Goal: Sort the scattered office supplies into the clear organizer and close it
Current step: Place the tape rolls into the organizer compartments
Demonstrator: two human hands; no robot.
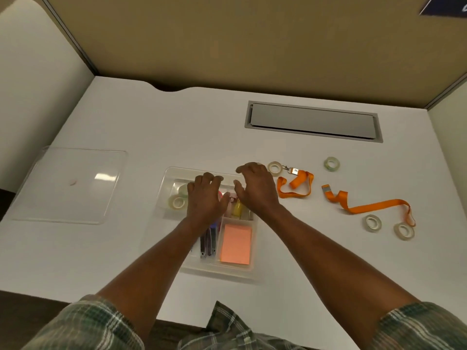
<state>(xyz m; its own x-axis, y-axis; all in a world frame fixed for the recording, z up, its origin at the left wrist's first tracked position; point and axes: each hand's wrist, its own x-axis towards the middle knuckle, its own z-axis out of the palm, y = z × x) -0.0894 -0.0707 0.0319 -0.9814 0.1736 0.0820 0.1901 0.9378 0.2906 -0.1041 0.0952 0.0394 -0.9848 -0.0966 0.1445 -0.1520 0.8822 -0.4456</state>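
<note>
The clear organizer (171,178) sits open at the desk's middle. It holds tape rolls (178,202) at its left, an orange sticky-note pad (236,243), dark pens (208,242) and small yellow and pink items (237,208). My left hand (206,198) hovers over the organizer's middle with fingers loosely curved, holding nothing. Over the far right corner of the organizer is my right hand (255,189), fingers spread and relaxed, empty. On the desk to the right lie two orange lanyards (295,185) (374,205) and several tape rolls (275,168) (331,164) (372,222) (403,231).
The organizer's clear lid (68,185) lies flat on the desk at the left. A grey cable hatch (313,121) is set into the desk at the back right. Tan partition walls enclose the white desk (177,127).
</note>
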